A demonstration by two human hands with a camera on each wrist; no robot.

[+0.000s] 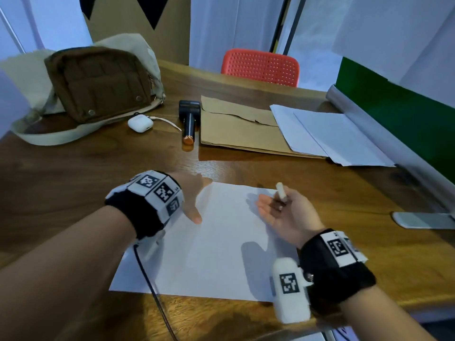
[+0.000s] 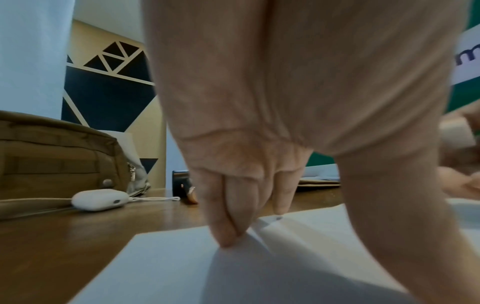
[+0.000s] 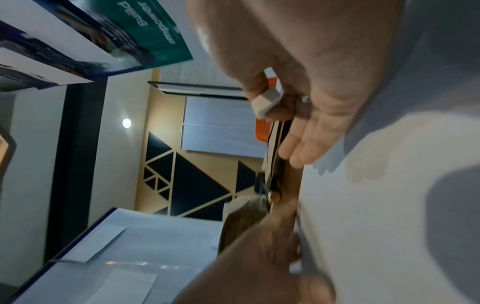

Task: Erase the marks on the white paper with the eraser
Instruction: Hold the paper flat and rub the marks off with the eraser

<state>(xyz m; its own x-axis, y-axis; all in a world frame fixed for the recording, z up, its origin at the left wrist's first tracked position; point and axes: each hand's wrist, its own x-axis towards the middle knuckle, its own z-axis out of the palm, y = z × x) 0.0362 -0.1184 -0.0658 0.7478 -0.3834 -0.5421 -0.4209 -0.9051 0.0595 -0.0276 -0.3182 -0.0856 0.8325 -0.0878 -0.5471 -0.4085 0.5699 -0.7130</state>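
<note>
A white paper [image 1: 216, 247] lies flat on the wooden table [image 1: 73, 180] in front of me. My left hand [image 1: 197, 200] presses down on the sheet's upper left corner with straight fingers [image 2: 228, 232]. My right hand [image 1: 278, 205] hovers palm up above the upper right part of the paper. It pinches a small white eraser [image 1: 281, 190] between thumb and fingers, with the outer fingers stretched out. In the right wrist view the eraser [image 3: 267, 100] sticks out past the thumb, off the paper [image 3: 389, 205]. Only a faint smudge shows on the sheet.
At the back left a brown bag [image 1: 98, 82] rests on a beige cloth, with a white earbud case [image 1: 139, 123] and a black cylindrical device [image 1: 189, 121] nearby. A brown envelope [image 1: 234, 129] and loose white sheets [image 1: 332, 136] lie at the back right. A red chair [image 1: 261, 67] stands behind the table.
</note>
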